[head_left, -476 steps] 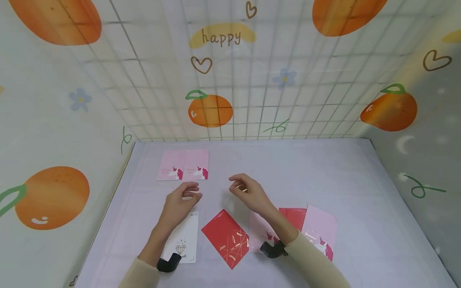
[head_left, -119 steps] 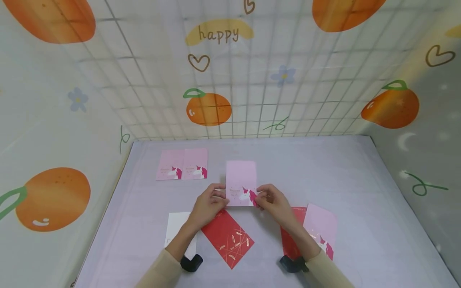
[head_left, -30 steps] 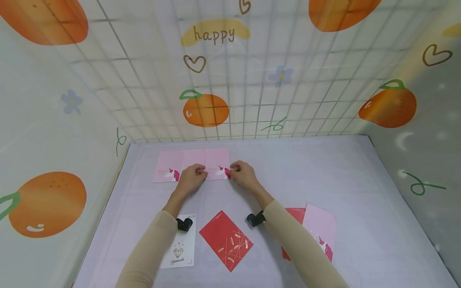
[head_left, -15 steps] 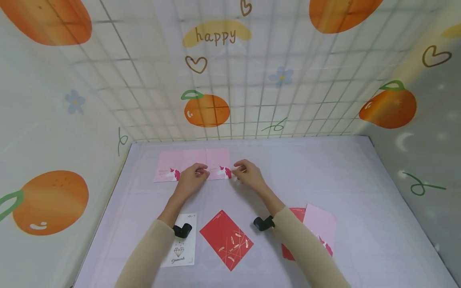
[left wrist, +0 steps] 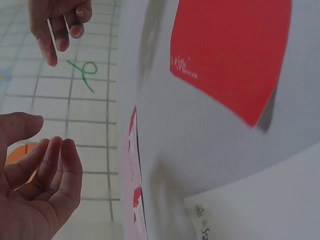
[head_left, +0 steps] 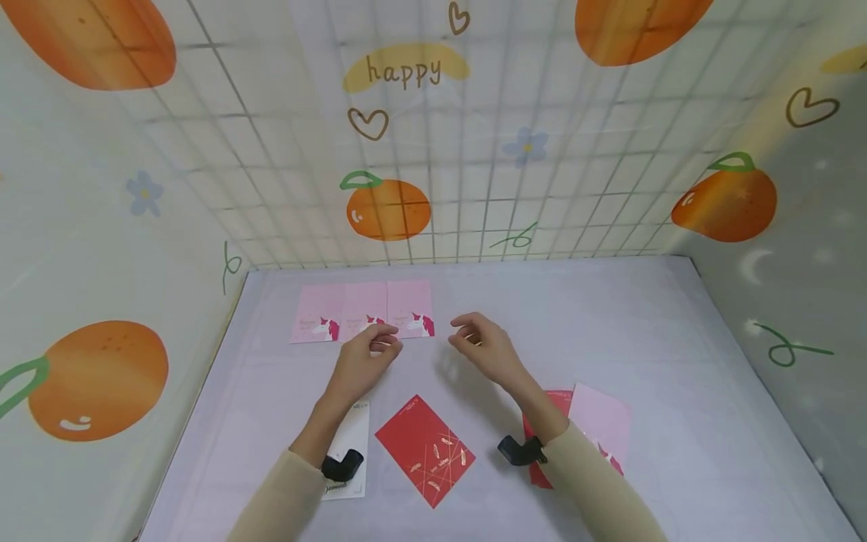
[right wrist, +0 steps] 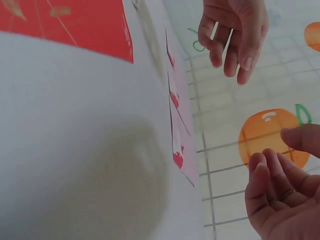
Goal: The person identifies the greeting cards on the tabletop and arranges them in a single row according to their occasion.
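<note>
Three pink unicorn cards lie side by side in a row at the back left of the table: a left card [head_left: 318,302], a middle card [head_left: 364,299] and a right card [head_left: 409,298]. My left hand [head_left: 362,365] hovers just in front of the row, its fingers loosely bent around nothing and overlapping the middle card's lower edge. To the right of the row, my right hand [head_left: 493,352] is in the air with a gap between thumb and fingers. Both wrist views show the left hand [left wrist: 45,185] and right hand [right wrist: 287,195] holding nothing.
A red card [head_left: 425,452] with gold print lies turned on its corner at front centre. Left of it, a white card [head_left: 354,436] is partly under my left wrist. Another red card [head_left: 558,403] and a pink card [head_left: 603,414] overlap at the right, partly behind my right forearm.
The pink card that both hands held up 4 seconds ago now lies at the row's right end. Both hands have let go and drawn back toward me, the right one also further right.
</note>
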